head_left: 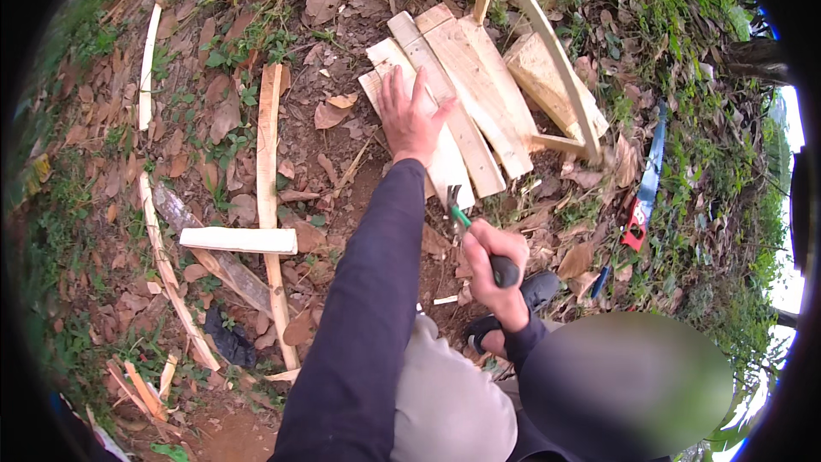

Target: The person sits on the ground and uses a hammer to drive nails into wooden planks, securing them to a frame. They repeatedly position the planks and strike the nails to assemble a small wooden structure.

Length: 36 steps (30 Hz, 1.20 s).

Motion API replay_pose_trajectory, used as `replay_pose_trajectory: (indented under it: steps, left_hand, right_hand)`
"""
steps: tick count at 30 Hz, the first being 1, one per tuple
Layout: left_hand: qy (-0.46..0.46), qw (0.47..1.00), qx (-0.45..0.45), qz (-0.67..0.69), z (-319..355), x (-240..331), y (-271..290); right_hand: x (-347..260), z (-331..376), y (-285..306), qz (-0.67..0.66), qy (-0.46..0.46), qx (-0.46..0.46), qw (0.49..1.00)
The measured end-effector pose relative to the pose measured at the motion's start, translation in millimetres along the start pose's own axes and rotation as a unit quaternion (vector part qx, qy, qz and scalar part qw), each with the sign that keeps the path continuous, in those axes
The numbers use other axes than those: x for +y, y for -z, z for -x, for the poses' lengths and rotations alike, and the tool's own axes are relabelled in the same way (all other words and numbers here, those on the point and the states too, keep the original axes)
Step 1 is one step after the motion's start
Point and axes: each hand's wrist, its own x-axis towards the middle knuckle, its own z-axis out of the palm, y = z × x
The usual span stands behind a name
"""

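Several pale wooden planks [457,77] lie side by side on the leaf-covered ground, joined or set against a wooden frame [547,21] whose bars rise at their right. My left hand [410,116] rests flat on the left planks, its fingers spread. Below the planks my right hand [494,263] is closed round the handle of a hammer [460,216] with a green neck and a dark grip. The metal head of the hammer is close to the near end of the planks; whether it touches them I cannot tell.
A handsaw [650,175] with a red handle lies at the right, near a small blue tool [601,281]. Long wooden strips [268,145] and a short white block [239,239] lie at the left. A thick wooden piece [547,77] sits beside the frame. My shoe [539,288] is near the hammer.
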Motion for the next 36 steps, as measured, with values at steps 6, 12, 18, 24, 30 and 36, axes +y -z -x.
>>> replay_pose_trajectory:
  steps: [6, 12, 18, 24, 30, 36]
  left_hand:
    - [0.013, 0.999, -0.001, -0.037, 2, 5, -4]
    - [0.016, 0.999, -0.005, -0.038, -2, 6, -8]
    - [0.007, 0.999, -0.027, -0.039, -7, 12, -11]
    - [0.064, 0.997, -0.013, -0.048, -16, 27, -20]
    - [0.081, 0.991, 0.0, -0.109, -19, 19, -35]
    - [0.076, 0.991, -0.019, -0.104, -12, 30, -36]
  right_hand:
    - [37, -90, 19, -0.164, -0.216, 0.103, 0.957]
    - [25, -59, 15, 0.062, -0.008, -0.033, 0.997]
    - [63, -95, -7, 0.099, -0.044, 0.156, 0.982]
    - [1, -128, 20, -0.03, -0.137, 0.109, 0.984]
    - [32, -103, 52, -0.057, -0.114, 0.099, 0.987]
    - [25, -81, 28, 0.062, 0.049, -0.054, 0.995]
